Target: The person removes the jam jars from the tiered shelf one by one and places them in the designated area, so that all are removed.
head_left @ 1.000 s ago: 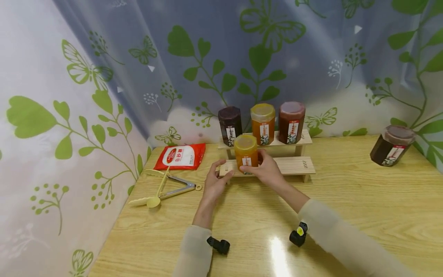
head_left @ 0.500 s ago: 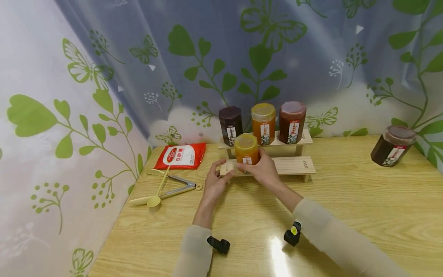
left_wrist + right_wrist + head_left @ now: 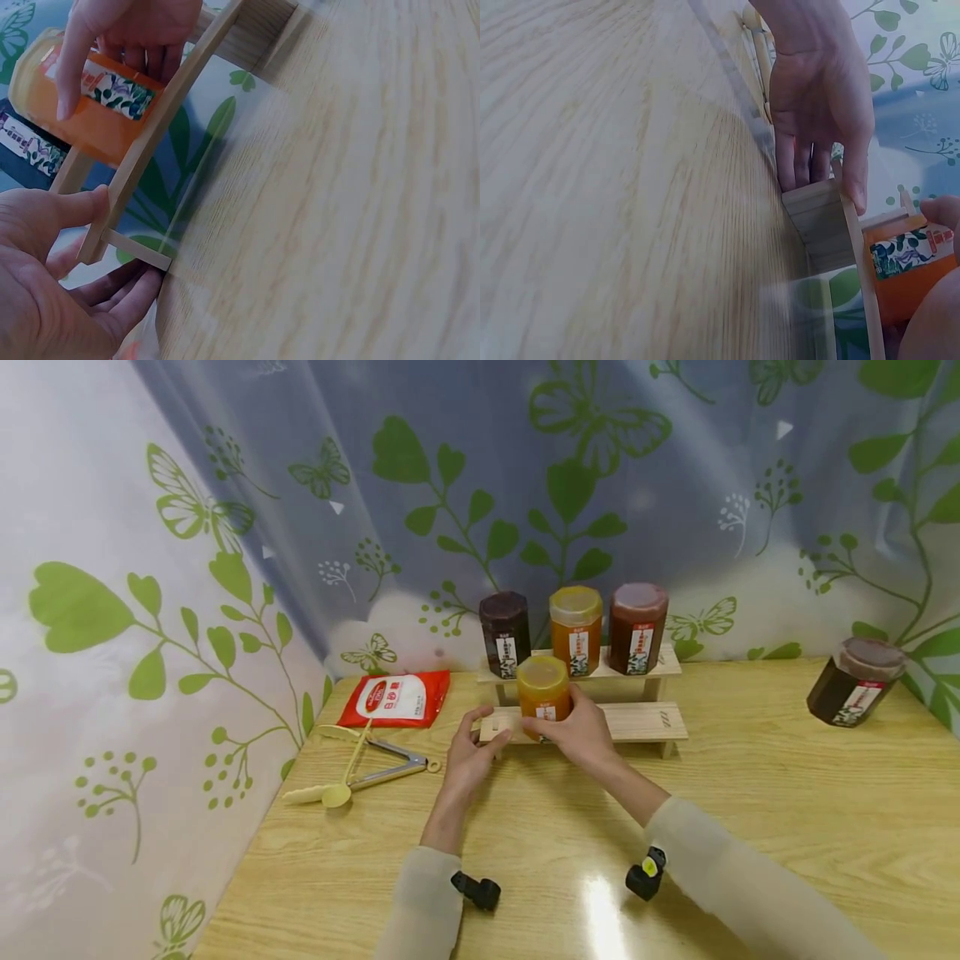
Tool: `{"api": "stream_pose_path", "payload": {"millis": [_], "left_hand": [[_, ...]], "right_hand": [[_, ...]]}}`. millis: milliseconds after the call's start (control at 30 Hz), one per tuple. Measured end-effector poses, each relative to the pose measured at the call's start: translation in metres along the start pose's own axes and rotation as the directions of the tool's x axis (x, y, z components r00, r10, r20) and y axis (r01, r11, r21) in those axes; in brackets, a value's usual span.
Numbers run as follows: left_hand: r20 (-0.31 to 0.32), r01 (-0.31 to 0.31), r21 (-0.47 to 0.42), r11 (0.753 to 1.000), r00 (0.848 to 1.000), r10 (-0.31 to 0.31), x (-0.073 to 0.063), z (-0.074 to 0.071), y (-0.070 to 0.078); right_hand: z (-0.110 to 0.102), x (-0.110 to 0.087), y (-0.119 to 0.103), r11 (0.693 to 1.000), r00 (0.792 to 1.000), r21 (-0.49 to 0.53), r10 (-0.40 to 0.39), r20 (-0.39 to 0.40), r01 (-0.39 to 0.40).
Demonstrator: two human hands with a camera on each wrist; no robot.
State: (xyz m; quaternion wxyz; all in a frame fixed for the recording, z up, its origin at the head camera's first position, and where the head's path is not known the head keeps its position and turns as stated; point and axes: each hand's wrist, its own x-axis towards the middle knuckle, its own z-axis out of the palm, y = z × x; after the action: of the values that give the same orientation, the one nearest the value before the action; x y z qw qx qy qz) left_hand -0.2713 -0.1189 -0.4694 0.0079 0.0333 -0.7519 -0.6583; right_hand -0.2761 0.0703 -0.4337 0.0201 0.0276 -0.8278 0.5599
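My right hand [image 3: 583,731] grips an orange jar [image 3: 543,693] with a yellow lid, fingers on its right side and thumb across the front near the label. The jar is upright at the left part of the lower step of a two-step wooden stand [image 3: 641,720]. My left hand [image 3: 467,764] holds the left end of that step; in the left wrist view the thumb [image 3: 82,206] lies on the board and fingers reach the leg below. On the upper step are a dark purple jar [image 3: 504,639], another orange jar [image 3: 576,631] and a dark red jar [image 3: 637,631].
A dark jar [image 3: 855,685] stands apart at the table's right. To the left lie a red-and-white sugar bag [image 3: 397,697], tongs [image 3: 390,770] with yellow tips and a yellow spoon [image 3: 337,795] crossing them. A patterned curtain [image 3: 480,468] hangs behind the wooden table [image 3: 750,793].
My right hand and thumb have shifted slightly on the orange jar, which stays at almost the same spot on the lower step. My left hand keeps its hold on the stand.
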Motion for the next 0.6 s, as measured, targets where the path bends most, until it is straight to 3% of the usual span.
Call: {"api": "stream_pose_path", "payload": {"millis": [267,600], "left_hand": [[-0.005,0.000,0.036,0.999,1.000,0.000,0.002,0.001,-0.001],[-0.016,0.014,0.035,0.999,1.000,-0.014,0.000,0.001,0.000]], "right_hand": [[-0.027,-0.013,0.006,0.998,0.999,-0.060,-0.032,0.031,0.034],[-0.063,-0.027,0.017,0.991,0.999,-0.126,-0.035,-0.009,0.033]]}}
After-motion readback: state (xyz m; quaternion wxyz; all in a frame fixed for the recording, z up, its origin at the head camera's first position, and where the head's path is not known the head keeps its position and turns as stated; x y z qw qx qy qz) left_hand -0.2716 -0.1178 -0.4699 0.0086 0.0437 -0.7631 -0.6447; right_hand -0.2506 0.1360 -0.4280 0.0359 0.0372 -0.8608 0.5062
